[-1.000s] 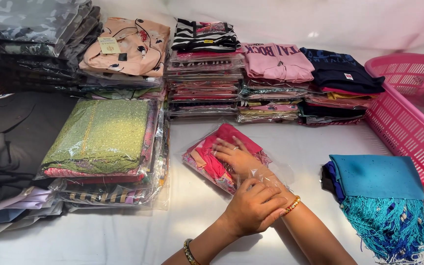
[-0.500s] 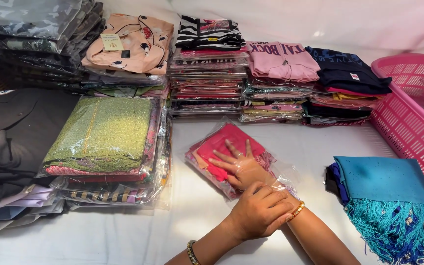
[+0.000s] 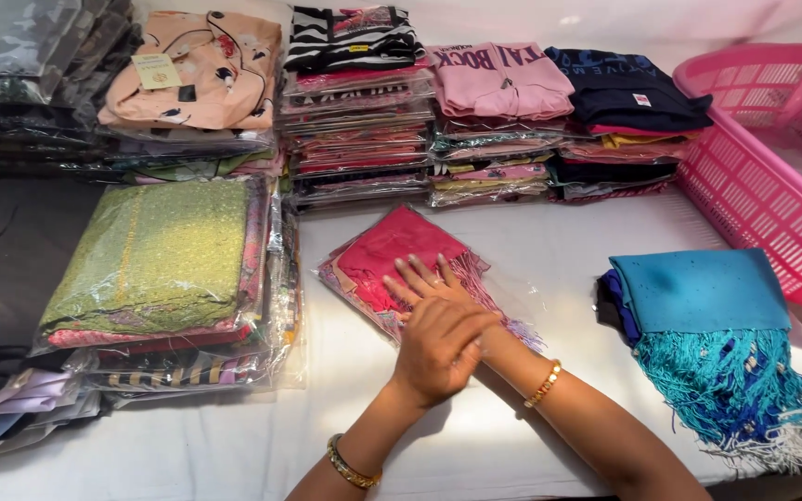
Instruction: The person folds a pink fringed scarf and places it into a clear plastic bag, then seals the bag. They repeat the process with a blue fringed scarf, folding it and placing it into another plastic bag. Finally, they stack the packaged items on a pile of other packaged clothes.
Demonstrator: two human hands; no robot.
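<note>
A pink fringed scarf in a clear plastic packet [image 3: 392,243] lies on the white table in the middle. My right hand [image 3: 422,281] rests flat on the packet's near end, fingers spread. My left hand [image 3: 440,348] lies cupped on top of the back of my right hand and wrist, holding nothing. Both wrists wear gold bangles.
A folded blue and turquoise fringed scarf [image 3: 707,306] lies to the right, near a pink plastic basket [image 3: 763,199]. Stacks of packed clothes [image 3: 359,121] line the back. At the left a green packet [image 3: 155,250] tops another pile, beside black garments [image 3: 2,250].
My left hand has slid forward and left over my right hand. My right hand stays pressed flat on the pink packet, which has barely shifted.
</note>
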